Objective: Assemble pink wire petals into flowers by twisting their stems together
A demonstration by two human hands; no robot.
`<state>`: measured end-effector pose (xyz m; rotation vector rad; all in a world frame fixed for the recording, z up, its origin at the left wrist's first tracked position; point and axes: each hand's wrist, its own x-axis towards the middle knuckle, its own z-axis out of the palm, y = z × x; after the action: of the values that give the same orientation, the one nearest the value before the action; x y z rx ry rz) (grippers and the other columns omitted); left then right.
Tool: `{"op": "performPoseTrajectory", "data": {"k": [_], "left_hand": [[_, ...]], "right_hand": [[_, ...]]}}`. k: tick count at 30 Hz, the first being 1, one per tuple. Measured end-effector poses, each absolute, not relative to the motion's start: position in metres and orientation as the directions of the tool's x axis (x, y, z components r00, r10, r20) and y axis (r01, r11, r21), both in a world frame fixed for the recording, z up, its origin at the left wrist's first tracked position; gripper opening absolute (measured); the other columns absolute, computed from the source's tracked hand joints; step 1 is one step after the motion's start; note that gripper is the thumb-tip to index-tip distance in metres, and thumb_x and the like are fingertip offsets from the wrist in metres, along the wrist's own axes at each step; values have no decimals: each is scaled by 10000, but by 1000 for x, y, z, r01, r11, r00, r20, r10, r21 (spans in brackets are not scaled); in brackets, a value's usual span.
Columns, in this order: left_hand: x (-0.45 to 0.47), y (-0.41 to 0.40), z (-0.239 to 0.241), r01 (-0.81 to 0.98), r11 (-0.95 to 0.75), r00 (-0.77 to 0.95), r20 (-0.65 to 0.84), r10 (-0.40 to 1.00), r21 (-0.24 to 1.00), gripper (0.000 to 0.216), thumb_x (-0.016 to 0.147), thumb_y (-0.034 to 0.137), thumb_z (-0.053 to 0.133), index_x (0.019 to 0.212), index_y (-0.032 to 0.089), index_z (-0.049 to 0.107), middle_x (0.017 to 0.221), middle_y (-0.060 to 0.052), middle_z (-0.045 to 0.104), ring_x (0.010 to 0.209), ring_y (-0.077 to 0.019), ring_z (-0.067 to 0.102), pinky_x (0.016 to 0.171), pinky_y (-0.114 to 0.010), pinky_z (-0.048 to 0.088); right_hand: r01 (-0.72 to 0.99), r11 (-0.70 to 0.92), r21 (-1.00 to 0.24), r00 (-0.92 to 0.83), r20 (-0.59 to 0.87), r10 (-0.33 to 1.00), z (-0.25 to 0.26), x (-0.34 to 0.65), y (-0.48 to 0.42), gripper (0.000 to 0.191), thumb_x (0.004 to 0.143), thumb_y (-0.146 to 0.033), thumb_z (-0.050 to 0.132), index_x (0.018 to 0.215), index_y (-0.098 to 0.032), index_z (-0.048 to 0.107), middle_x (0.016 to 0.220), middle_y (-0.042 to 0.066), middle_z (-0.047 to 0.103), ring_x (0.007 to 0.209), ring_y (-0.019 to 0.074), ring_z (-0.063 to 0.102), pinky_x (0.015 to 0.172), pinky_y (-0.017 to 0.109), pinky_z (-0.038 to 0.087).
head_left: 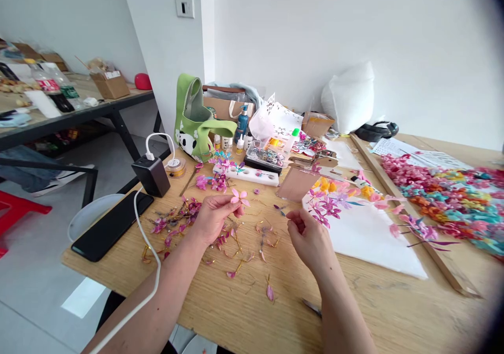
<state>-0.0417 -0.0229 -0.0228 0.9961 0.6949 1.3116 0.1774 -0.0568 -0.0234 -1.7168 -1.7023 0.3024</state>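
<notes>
Pinching one pink flower (241, 198), the left hand (212, 218) faces the right hand (311, 238), curled beside one white sheet (366, 238), hold unclear.

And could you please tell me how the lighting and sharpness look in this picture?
In the head view, light is bright and diffuse, with a faint shadow on the wooden table near the right hand; also in the head view, dark blurred corners at right, coloured petals softening there, the pink flower in the left hand fairly clear.

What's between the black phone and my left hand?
The head view shows a white cable and scattered pink-purple flower pieces between the black phone and your left hand.
</notes>
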Motion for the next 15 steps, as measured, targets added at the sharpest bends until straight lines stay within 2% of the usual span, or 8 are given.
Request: {"op": "performPoseTrajectory", "data": {"k": [5, 8, 15], "left_hand": [[-42, -26, -26, -330, -44, 208, 118, 971, 943, 145, 717, 288, 711, 659, 158, 736, 602, -29, 650, 603, -130, 556, 651, -261, 423], [-43, -25, -28, -327, -36, 211, 110, 971, 944, 134, 708, 296, 718, 680, 167, 741, 590, -24, 657, 601, -137, 565, 693, -274, 438], [-42, -25, -32, -325, 6, 259, 83, 962, 946, 128, 705, 307, 725, 722, 184, 755, 698, -38, 707, 752, -180, 624, 855, -338, 449]], "right_hand": [[787, 153, -597, 91, 358, 929, -24, 173, -59, 132, 763, -192, 443, 844, -199, 548, 726, 32, 638, 600, 170, 587, 563, 274, 433], [773, 213, -597, 59, 402, 914, -23, 169, -60, 138, 771, -155, 438, 836, -195, 553, 722, 32, 632, 594, 159, 576, 566, 264, 432], [722, 330, -608, 29, 502, 864, -17, 160, -65, 161, 797, -112, 450, 891, -190, 557, 765, 29, 612, 667, 155, 571, 619, 258, 442]]}}
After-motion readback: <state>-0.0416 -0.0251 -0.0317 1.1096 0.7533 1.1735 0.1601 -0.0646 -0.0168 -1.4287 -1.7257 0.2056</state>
